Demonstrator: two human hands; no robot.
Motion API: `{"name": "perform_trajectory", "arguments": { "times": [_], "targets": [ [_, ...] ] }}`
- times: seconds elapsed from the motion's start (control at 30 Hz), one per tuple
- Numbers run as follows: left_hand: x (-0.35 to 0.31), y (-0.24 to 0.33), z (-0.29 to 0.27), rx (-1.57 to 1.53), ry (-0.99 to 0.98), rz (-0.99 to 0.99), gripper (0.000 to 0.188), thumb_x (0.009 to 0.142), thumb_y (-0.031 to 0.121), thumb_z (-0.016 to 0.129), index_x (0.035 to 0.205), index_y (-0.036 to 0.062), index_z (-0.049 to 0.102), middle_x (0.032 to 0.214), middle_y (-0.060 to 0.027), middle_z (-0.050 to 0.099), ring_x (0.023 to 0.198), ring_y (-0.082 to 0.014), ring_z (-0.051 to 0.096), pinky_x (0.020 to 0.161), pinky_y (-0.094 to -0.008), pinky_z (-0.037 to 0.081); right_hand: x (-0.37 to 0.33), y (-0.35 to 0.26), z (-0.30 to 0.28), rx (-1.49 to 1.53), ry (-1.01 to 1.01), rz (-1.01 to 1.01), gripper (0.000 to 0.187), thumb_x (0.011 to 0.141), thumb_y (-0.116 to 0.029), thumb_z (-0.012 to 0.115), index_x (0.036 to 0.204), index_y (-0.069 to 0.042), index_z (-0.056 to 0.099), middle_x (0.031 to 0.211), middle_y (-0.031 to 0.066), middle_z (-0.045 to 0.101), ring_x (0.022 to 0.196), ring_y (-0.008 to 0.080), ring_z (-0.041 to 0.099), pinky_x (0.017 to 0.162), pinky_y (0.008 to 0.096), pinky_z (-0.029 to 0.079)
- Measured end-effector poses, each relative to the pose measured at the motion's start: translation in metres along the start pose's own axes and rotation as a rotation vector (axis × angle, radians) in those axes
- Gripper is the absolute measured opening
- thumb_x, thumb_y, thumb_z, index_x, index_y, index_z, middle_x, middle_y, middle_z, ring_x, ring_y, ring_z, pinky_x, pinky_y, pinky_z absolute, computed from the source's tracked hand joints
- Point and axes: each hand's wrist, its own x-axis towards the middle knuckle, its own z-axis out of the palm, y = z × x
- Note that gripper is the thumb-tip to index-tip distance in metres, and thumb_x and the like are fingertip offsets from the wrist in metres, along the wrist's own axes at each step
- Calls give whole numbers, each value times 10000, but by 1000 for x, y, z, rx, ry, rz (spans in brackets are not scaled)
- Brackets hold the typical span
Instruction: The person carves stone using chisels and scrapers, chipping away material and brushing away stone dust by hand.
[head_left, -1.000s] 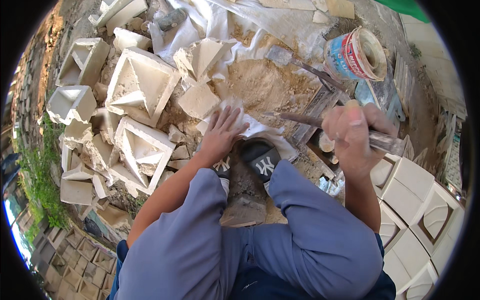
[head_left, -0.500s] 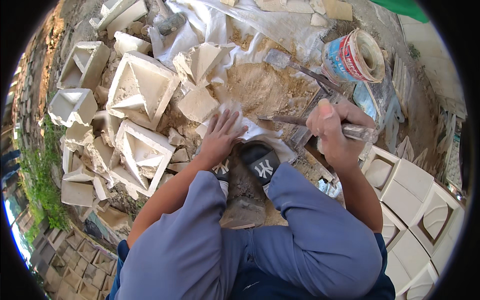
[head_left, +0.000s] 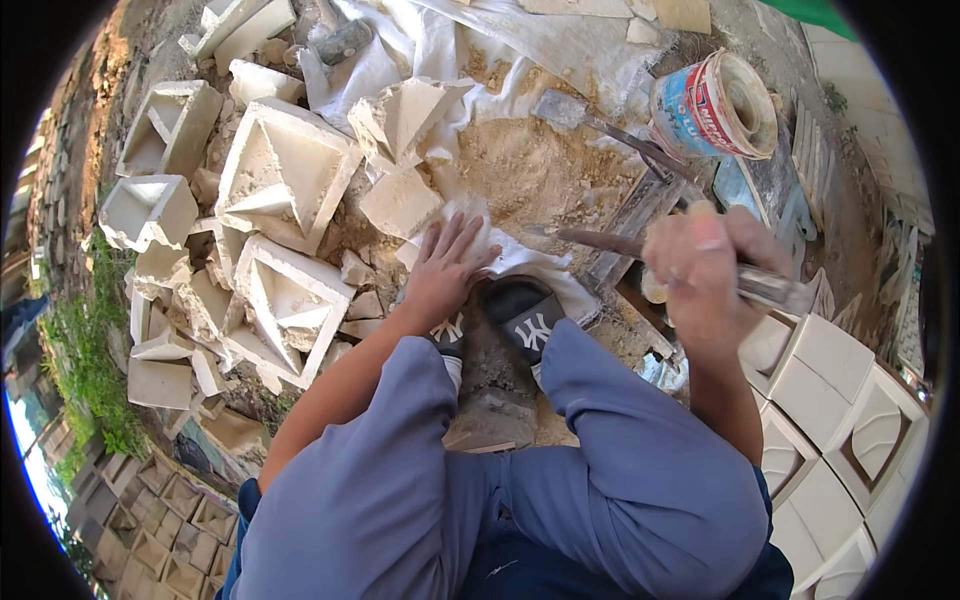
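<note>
My left hand (head_left: pixel 450 262) lies palm down with its fingers spread on the white woven sheet (head_left: pixel 530 262), just in front of a pale broken block (head_left: pixel 402 205). My right hand (head_left: pixel 708 275), smeared by motion, is wrapped round a long thin tool (head_left: pixel 605 240). The tool's worn grey grip sticks out to the right of the fist and its brown shaft points left over the sheet. I cannot make out its exact kind. Beyond it lies a trowel-like tool (head_left: pixel 562 108) with a flat, dusty blade, over loose tan powder (head_left: pixel 515 165).
Several cast pale blocks with hollow faces (head_left: pixel 290 175) and rubble are heaped at the left. A paint bucket (head_left: pixel 690 105) stands at the far right, near a wooden frame (head_left: pixel 640 215). Patterned pale blocks (head_left: pixel 825 365) sit at my right. My black slippers (head_left: pixel 522 318) are between.
My right hand has moved to the right and slightly nearer, drawing the tool with it. My left hand stays flat on the sheet. The whole view has shifted a little.
</note>
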Motion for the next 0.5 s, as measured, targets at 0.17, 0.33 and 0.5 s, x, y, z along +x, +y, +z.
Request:
{"name": "perform_trajectory", "arguments": {
  "times": [0.17,0.33,0.5],
  "targets": [
    [6,0,8,-4,11,9,427,955,387,603,1381,356,599,1606,-56,358,1516,-318,252,1201,-550,235,7,11,-10,-307,-106,48,312,947,29,582,662,-49,481,577,3,471,488,84,440,461,288,348],
    [3,2,1,2,-6,7,432,952,385,611,1383,355,597,1608,-57,355,1518,-316,249,1202,-550,234,-5,8,-5,-261,-21,36,246,897,14,668,658,-18,617,612,-2,567,529,53,477,483,261,345],
    [-1,-1,4,15,-39,11,463,973,408,574,1433,352,548,1628,-61,318,1527,-319,222,1221,-535,193,-2,13,-6,-296,-70,118,232,898,-5,688,675,-13,620,611,-4,564,537,51,459,493,261,350]
  ]
}}
